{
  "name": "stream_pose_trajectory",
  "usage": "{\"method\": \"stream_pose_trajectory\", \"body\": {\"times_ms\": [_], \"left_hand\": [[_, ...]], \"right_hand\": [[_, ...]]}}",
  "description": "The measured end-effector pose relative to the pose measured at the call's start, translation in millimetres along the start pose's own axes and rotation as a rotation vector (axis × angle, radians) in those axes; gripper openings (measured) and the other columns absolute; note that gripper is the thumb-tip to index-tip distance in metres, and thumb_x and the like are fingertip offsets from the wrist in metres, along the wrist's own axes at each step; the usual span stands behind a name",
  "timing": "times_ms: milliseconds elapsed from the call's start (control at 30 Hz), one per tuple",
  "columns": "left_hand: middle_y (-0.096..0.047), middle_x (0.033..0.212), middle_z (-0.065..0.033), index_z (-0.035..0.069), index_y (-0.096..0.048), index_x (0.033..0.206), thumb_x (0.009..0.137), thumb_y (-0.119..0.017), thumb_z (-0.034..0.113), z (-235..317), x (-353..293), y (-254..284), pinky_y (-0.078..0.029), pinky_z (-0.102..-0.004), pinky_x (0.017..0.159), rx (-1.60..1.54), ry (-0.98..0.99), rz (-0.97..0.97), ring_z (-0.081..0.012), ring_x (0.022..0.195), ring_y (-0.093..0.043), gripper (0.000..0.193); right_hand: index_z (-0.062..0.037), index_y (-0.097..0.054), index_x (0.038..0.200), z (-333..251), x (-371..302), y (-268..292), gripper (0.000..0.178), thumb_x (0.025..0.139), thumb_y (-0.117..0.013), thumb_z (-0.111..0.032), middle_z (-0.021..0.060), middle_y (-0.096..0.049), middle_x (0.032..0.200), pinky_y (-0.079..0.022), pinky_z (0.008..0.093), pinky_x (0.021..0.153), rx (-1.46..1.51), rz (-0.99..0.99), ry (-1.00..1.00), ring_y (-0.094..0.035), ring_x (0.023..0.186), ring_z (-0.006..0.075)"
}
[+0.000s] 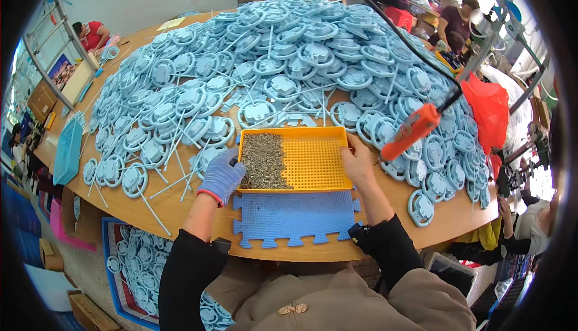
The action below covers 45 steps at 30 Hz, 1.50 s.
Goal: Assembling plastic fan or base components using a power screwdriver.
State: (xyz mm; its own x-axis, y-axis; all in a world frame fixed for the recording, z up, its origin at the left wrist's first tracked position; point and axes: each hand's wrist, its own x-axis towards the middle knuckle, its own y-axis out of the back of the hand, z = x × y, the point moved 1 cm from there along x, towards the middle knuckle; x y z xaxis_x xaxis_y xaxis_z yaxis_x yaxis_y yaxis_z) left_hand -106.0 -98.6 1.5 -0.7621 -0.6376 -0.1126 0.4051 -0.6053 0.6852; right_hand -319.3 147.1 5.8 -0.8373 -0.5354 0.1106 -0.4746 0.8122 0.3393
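A shallow yellow tray [318, 157] with a perforated bottom is in front of me. Small metal screws [264, 162] lie heaped over its left part, and the right part shows bare holes. My left hand [221, 174], in a blue glove with a red cuff, grips the tray's left side. Bare, my right hand [358, 161] holds the right side, fingers around the edge. Just below the tray, a blue foam mat [295, 216] with jigsaw edges lies on the table. Behind the tray rises a big pile of light blue plastic ring-shaped parts [283, 87] with thin rods among them.
An orange-red electric screwdriver [412, 132] hangs on a black cable, right of my right hand. A light blue bin [68, 150] stands at the table's left edge. Below sits a blue crate [108, 259] of similar parts. At right hangs a red plastic bag [486, 111]. Other people sit farther off.
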Motion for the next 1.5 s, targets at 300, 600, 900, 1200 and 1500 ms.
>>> {"method": "stream_pose_trajectory", "body": {"times_ms": [300,600,900,1200,1500], "left_hand": [[-0.063,0.103,-0.0081,-0.004,-0.049,0.129,0.086,-0.059,0.001,13.4,-57.7,55.9,-0.05,-0.0255,0.077,-0.915,-0.053,0.124,-0.0124,0.087,-0.059,0.045],[-0.062,0.113,-0.0101,-0.004,-0.048,0.129,0.087,-0.057,0.008,-21.1,-84.7,93.5,-0.053,-0.0273,0.082,-0.868,0.075,0.197,-0.0143,0.097,-0.062,0.045],[-0.061,0.115,-0.0097,-0.003,-0.047,0.131,0.09,-0.057,0.01,-56.7,-109.3,97.3,-0.051,-0.0265,0.084,-1.114,0.107,0.192,-0.0147,0.097,-0.062,0.044],[-0.057,0.121,-0.0104,-0.004,-0.044,0.133,0.09,-0.058,0.009,-63.1,-122.7,86.1,-0.048,-0.0267,0.09,-1.127,0.039,0.183,-0.015,0.106,-0.058,0.047],[-0.041,0.141,-0.021,0.001,-0.042,0.137,0.086,-0.063,0.037,28.1,-89.2,58.9,-0.03,-0.0451,0.11,0.59,-0.775,0.129,-0.0373,0.131,-0.04,0.065]], "right_hand": [[-0.0034,-0.036,0.142,-33.7,-12.8,-32.6,0.047,0.095,-0.045,-0.006,0.0109,-0.058,0.123,-0.052,0.0296,0.084,0.864,-0.161,-0.234,-0.06,0.106,0.0189],[-0.0015,-0.039,0.139,-50.3,-30.3,-87.5,0.044,0.096,-0.045,-0.008,0.0113,-0.057,0.124,-0.051,0.0307,0.086,1.033,-0.299,-0.263,-0.06,0.105,0.0187],[0.0,-0.038,0.14,-52.7,-36.0,-112.1,0.047,0.096,-0.049,-0.009,0.0133,-0.058,0.123,-0.051,0.0302,0.086,0.765,-0.178,-0.227,-0.06,0.105,0.019],[0.0001,-0.041,0.139,-57.0,-41.7,-96.0,0.046,0.095,-0.05,-0.008,0.0104,-0.06,0.119,-0.051,0.0282,0.084,0.706,-0.162,-0.233,-0.061,0.098,0.0158],[-0.0016,-0.041,0.14,-38.9,-25.0,-62.6,0.045,0.096,-0.046,-0.009,0.0102,-0.057,0.126,-0.05,0.0288,0.088,0.73,-0.247,-0.23,-0.06,0.106,0.0167]]}}
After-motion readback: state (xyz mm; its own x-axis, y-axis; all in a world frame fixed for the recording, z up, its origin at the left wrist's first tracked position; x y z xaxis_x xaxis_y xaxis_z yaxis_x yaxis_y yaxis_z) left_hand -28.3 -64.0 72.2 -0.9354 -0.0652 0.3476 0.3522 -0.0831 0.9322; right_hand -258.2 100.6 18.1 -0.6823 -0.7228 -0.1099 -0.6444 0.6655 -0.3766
